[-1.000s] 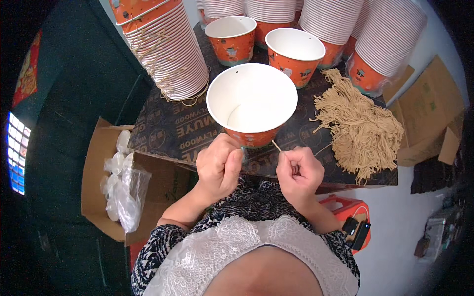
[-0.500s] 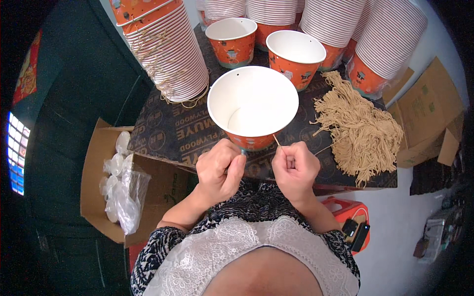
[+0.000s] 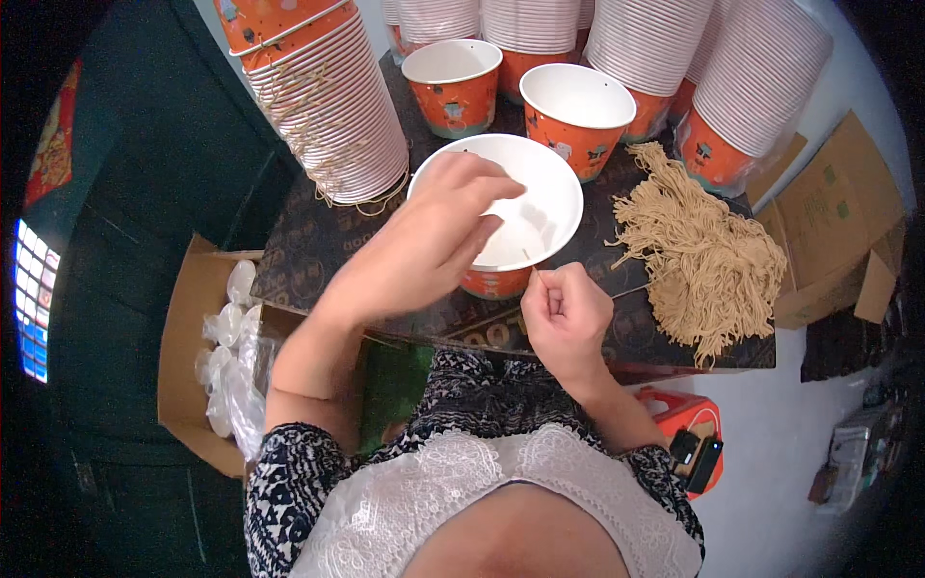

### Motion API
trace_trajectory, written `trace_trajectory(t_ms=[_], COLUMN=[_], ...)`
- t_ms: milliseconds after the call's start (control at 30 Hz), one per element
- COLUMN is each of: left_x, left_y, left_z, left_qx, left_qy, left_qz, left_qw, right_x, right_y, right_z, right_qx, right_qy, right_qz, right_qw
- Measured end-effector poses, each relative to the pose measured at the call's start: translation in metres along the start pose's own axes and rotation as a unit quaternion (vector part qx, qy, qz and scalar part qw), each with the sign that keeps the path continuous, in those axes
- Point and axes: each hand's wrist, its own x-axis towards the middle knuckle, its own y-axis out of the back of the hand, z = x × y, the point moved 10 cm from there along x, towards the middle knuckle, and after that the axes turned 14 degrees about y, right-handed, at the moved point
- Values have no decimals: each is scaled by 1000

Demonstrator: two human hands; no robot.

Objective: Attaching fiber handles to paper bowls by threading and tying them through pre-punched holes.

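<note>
The nearest orange bucket (image 3: 551, 200) stands upright toward the front of the dark tabletop (image 3: 299, 270). The left hand (image 3: 445, 220), grip loosely parted, is over its mouth; the right hand (image 3: 568, 313) pinches thin cord (image 3: 527, 256) at its near rim.

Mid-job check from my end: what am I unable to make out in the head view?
All in the head view:
Front paper bucket: its left rim and inner wall are partly behind the left hand; contact is unclear.
Tan cord: the stretch inside the right hand is hidden by its grip.
Left-hand bucket stack: top cut off by the upper edge.
Floor objects, far right: too blurred to identify.
</note>
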Motion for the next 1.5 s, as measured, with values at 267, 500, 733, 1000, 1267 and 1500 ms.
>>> trace_trajectory(t_ms=[267,500,733,1000,1267,1500], left_x=[20,19,23,26,28,23], left_y=[-57,-60,-53,-44,-47,-60], left_z=[-8,-15,-17,-23,-31,-38], left_qx=[28,-47,4,52,-136,-311], left_qy=[-63,90,143,169,227,273], left_qz=[-232,-234,-66,-3,-70,-132], left_qw=[970,967,987,984,962,901], right_x=[4,7,27,34,50,45], right_y=[0,3,6,32,23,10], right_z=[-4,-3,27,-11,26,36], right_qx=[-9,5,-15,17,97,174], right_qy=[19,52,-8,37,-17,-91], right_qz=[4,18,-83,-145,-39,-80], right_qw=[1000,998,996,989,994,977])
